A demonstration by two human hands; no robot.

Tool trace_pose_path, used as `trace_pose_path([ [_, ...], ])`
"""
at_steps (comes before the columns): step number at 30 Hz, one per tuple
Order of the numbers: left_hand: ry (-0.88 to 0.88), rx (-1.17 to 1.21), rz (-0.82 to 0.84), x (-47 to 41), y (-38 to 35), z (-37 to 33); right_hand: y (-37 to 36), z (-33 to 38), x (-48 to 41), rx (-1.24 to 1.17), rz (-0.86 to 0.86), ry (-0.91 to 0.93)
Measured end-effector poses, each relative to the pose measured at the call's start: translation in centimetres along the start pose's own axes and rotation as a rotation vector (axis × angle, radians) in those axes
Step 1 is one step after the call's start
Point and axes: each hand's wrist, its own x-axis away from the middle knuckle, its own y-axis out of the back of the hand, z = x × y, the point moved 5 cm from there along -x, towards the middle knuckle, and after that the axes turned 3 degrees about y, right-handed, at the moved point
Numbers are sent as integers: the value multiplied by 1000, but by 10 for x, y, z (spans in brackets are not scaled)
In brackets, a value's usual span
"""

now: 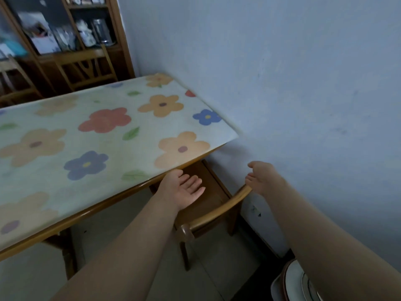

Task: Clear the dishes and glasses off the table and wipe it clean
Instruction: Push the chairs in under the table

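The table carries a pale cloth printed with big flowers, and no dishes or glasses stand on the part I see. My left hand hovers palm up with straight fingers just off the table's near right edge, above a wooden chair's seat. My right hand is at the right end of that chair's curved back rail, fingers curled onto it and thumb raised. A stack of white plates shows at the bottom right, partly behind my right arm.
The chair is tucked under the table's right corner, close to the blue wall. Another wooden chair stands at the far side before a glass-fronted cabinet. Pale floor tiles lie below.
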Motion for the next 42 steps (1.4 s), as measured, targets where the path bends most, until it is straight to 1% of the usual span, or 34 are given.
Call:
trace_pose_path([
  [3,-5,-144,25,1,9,-12,-6,1,14,-26,-60,5],
  [5,-28,-202,17,0,16,-30,-17,-2,25,-42,-97,-1],
  [7,-45,-282,44,0,22,-52,-33,-7,35,-84,-157,-10],
  [9,-49,-378,84,2,30,-77,-52,-14,48,-158,-212,-11],
  [14,-82,-613,129,17,55,-132,-103,-36,103,-384,-276,14],
  [18,-41,-744,157,31,84,-151,-131,-65,156,-449,-364,39],
  [24,33,-857,239,59,118,-145,-139,-104,224,-526,-497,51],
  [28,42,-900,298,83,132,-135,-132,-127,255,-561,-542,52],
  [35,23,-999,356,121,183,-110,-127,-182,318,-660,-571,50],
  [38,46,-1042,359,139,211,-100,-131,-212,348,-682,-567,31],
  [42,52,-1071,397,167,235,-97,-140,-235,384,-741,-581,36],
])
